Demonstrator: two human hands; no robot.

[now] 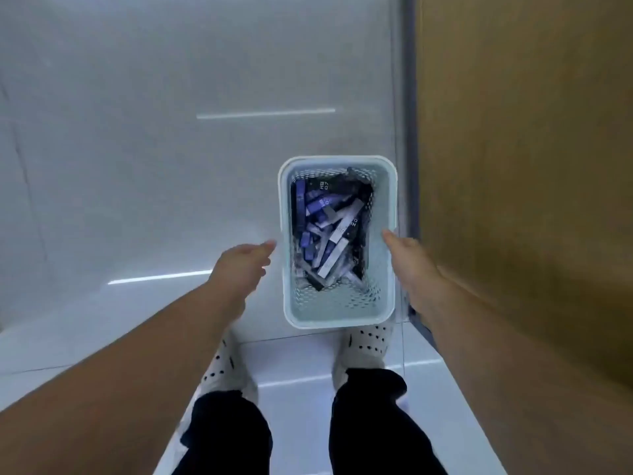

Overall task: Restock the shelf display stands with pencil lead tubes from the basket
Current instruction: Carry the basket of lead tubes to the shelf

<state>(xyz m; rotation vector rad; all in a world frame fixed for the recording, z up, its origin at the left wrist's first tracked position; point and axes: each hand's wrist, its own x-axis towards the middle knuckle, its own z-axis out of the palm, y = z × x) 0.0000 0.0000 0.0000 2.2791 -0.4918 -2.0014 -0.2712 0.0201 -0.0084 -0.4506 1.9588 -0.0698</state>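
Now bring left hand (241, 265) and right hand (416, 265), fingers loose, extended and empty, onto opposite long sides of the basket (337, 324) on the floor right of frame centre. Grip under the rim evenly, then lift level to keep the heaped pencil lead tubes (329, 234) from spilling.

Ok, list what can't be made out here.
Head view only.
The shelf display stands: outside the frame.
Print on the lead tubes: blurred, too small.
Lower tubes: buried under the top ones in the basket.
Whether left hand or right hand touches the rim: blurred.
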